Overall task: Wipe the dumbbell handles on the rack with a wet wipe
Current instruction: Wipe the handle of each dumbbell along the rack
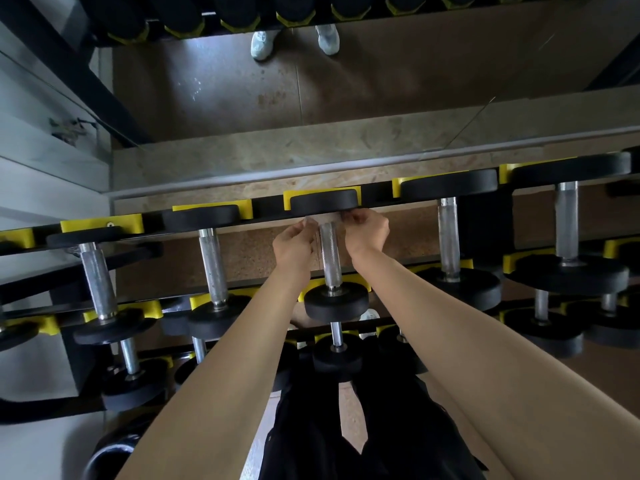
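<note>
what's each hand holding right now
Left hand: pinches one end of the wet wipe.
Right hand: pinches the other end, across the dumbbell handle.

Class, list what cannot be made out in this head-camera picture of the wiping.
Head view:
- wet wipe: its ends, hidden inside the left hand and right hand.
- handle: far end, covered by the wet wipe.
- lower row of dumbbells: partly hidden by the forearms.
- dumbbell at the left edge: cut off by the frame.
</note>
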A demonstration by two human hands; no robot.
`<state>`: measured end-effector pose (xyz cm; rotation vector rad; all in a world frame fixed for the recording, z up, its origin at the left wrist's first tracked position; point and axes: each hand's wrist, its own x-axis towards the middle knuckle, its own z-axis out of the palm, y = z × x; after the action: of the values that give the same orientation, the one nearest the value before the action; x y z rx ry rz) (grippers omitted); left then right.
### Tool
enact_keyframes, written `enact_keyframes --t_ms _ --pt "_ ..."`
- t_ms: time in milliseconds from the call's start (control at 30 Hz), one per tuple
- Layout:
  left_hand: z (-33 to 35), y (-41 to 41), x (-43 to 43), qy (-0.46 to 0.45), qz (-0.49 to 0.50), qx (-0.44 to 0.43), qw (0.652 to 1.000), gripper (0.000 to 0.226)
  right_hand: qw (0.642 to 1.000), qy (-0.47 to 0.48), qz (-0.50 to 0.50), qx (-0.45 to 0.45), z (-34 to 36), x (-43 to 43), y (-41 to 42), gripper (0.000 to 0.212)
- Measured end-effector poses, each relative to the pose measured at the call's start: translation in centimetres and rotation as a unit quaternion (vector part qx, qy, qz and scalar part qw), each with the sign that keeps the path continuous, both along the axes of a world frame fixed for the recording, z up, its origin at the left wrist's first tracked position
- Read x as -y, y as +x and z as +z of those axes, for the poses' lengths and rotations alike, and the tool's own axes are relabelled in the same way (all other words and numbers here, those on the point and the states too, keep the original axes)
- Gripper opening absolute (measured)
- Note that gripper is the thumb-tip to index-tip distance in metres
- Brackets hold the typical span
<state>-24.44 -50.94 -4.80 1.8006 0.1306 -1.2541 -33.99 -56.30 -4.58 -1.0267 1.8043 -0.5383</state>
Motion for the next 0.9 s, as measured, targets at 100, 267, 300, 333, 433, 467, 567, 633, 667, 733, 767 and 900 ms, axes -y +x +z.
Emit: enact_keyframes --t_ms 100,267,300,333,433,467,567,633,667,733,767,900 --pt "-0.2 0.2 -0.6 -0.028 -0.073 0.112 0.991 0.016 1.000 0.005 0.012 -0.003 -0.2 0.5 -0.4 0.014" --pt "-1.5 1.1 -0.3 0.026 -0.107 0.161 0.981 0.016 0.997 -0.049 0.063 0.019 0.4 -0.9 -0.6 0.010" --pt "-1.5 1.1 -0.4 0.029 -0.117 0.163 0.979 0.016 0.995 -0.060 0.076 0.015 0.5 -1.1 -0.9 0.011" --pt "-1.5 1.1 -0.5 0.026 -0.125 0.162 0.978 0.018 0.994 -0.067 0.089 0.007 0.4 -1.1 -1.2 0.012" --pt "-1.2 1.0 -1.5 -0.024 -0.146 0.148 0.978 0.020 0.992 -0.070 0.102 -0.016 -0.2 -0.7 -2.7 0.014" --pt "-1.1 1.1 -1.9 -0.047 -0.150 0.143 0.977 0.018 0.993 -0.068 0.098 -0.020 -0.3 -0.7 -3.1 0.014" --pt "-1.4 1.6 -3.2 -0.070 -0.154 0.141 0.975 0.012 0.992 -0.065 0.106 -0.007 -0.3 -1.4 -3.6 0.013" --pt "-1.9 2.0 -3.8 -0.035 -0.132 0.151 0.979 0.010 0.989 -0.066 0.135 0.015 0.2 -2.3 -3.4 0.010" --pt "-2.2 2.2 -4.0 -0.015 -0.120 0.151 0.981 0.009 0.985 -0.072 0.152 0.023 0.5 -2.7 -3.3 0.006" --pt "-2.5 2.4 -4.4 -0.001 -0.124 0.143 0.982 0.007 0.981 -0.088 0.169 0.029 0.8 -3.1 -3.2 0.004" --pt "-2.3 2.3 -4.4 -0.009 -0.139 0.135 0.981 0.007 0.982 -0.088 0.164 0.028 0.8 -3.0 -3.4 0.004" --pt "-1.4 1.2 -4.5 -0.063 -0.198 0.117 0.971 0.013 0.989 -0.079 0.122 -0.003 0.0 -2.4 -5.2 0.008"
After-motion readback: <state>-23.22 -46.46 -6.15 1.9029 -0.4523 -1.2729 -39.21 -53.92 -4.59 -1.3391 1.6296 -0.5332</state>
